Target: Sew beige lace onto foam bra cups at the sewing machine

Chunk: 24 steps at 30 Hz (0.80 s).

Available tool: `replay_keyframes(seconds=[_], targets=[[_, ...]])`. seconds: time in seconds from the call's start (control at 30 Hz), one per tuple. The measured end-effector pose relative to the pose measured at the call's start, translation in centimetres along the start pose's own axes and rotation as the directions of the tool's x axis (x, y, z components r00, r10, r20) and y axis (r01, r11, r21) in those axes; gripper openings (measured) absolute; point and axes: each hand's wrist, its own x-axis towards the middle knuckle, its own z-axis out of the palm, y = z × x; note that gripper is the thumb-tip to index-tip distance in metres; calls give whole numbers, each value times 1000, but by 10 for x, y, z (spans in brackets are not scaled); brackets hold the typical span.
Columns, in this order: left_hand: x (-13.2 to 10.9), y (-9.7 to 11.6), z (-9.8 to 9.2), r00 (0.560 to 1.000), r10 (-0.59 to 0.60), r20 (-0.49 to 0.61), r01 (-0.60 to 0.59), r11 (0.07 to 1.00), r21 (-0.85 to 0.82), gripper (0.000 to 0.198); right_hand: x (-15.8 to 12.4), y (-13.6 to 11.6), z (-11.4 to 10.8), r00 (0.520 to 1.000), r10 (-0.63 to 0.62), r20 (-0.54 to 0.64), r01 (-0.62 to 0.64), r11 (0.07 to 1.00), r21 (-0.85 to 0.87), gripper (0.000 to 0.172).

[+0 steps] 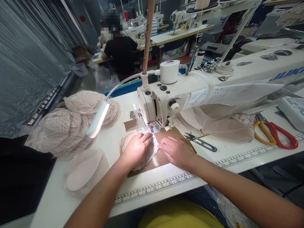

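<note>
A beige lace cup piece (148,155) lies under the needle area of a white sewing machine (152,106). My left hand (138,148) rests on top of the piece, its fingers together and pressing the lace close to the presser foot. At the right edge of the same piece, my right hand (174,150) has its fingertips closed on the fabric border. Brown tape (163,159) covers the table surface beneath both hands. The needle tip itself is too small to make out.
Stacked lace cups (64,126) and a smooth cup (84,172) lie left. Snips (201,142), large scissors (275,134) and sheer fabric (228,129) are right. A lamp (98,120) hangs over the left side. Another person (121,52) sits beyond.
</note>
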Motion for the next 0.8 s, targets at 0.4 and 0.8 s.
replay_keyframes(seconds=[0.4, 0.8], targets=[[12, -30, 6, 999, 21, -32, -24, 997, -80, 41, 29, 7, -10, 998, 30, 52, -27, 998, -59, 22], [7, -28, 8, 996, 33, -79, -51, 973, -225, 32, 30, 11, 1, 997, 3, -80, -11, 995, -100, 26]])
